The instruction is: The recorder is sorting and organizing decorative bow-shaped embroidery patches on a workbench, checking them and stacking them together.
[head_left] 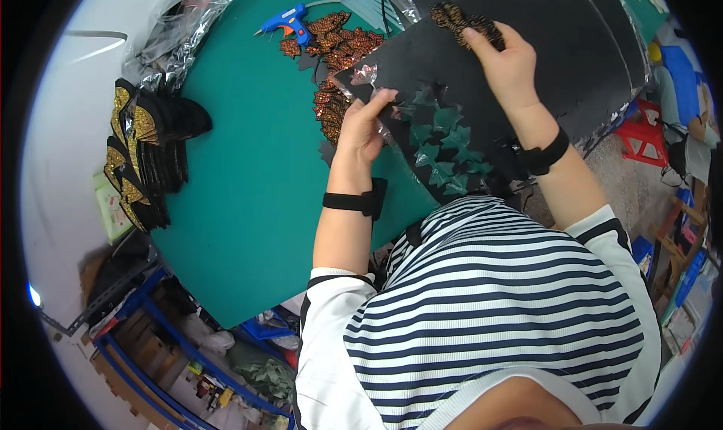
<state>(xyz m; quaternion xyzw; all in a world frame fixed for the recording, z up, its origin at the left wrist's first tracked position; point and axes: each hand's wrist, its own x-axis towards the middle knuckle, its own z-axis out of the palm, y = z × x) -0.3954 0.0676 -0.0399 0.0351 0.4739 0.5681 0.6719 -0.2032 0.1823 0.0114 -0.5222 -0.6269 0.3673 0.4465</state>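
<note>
Hands at work over a green surface (pixel 248 174), both on one black sheet (pixel 422 76) held tilted above it. The left hand (pixel 365 125) grips the sheet's near corner, fingers (pixel 380 99) closed on the edge together with a scrap of clear crinkled film (pixel 367 74). The right hand (pixel 508 61) holds the far edge, its fingers (pixel 482 38) pinched on a glittery brown-and-gold cut-out (pixel 456 17) pressed against the sheet — whether the piece is already stuck down cannot be told. As a judgement, the work looks well under way but not near its end: a stack of finished-looking black pieces with gold glitter trim (pixel 143 151) sits at the left of the surface, while a loose heap of glitter cut-outs (pixel 339 50) lies unused just beyond the left hand, and dark green leaf shapes (pixel 444 144) lie under the sheet close to the person's striped shirt. A blue glue gun (pixel 290 22) rests on the surface past the heap, well apart from both hands — neither hand touches it.
</note>
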